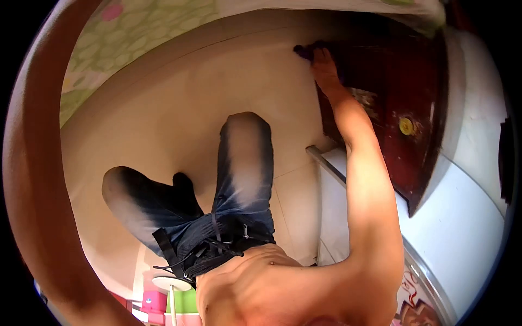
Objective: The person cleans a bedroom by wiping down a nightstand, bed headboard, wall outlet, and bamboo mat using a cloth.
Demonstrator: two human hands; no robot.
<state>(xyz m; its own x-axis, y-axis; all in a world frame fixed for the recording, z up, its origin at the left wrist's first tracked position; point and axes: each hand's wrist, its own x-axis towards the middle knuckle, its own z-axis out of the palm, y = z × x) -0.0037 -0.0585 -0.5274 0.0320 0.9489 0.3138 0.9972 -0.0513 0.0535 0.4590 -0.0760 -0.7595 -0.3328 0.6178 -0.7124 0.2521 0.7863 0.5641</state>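
Observation:
One arm reaches toward the upper right, where my right hand (324,66) presses a dark purple cloth (307,51) against the edge of a dark red wooden cabinet (399,81). The fingers bend over the cloth. A round yellow knob or disc (406,126) sits on the cabinet's worn surface. My left arm runs up along the left edge of the view, and its hand lies outside the frame.
Beige tiled floor (190,92) spreads beneath my bent knees. A green and white patterned bedspread (136,38) hangs along the upper left. A white unit with a metal edge (331,165) stands below the cabinet. Pink and green boxes (154,301) are at the bottom.

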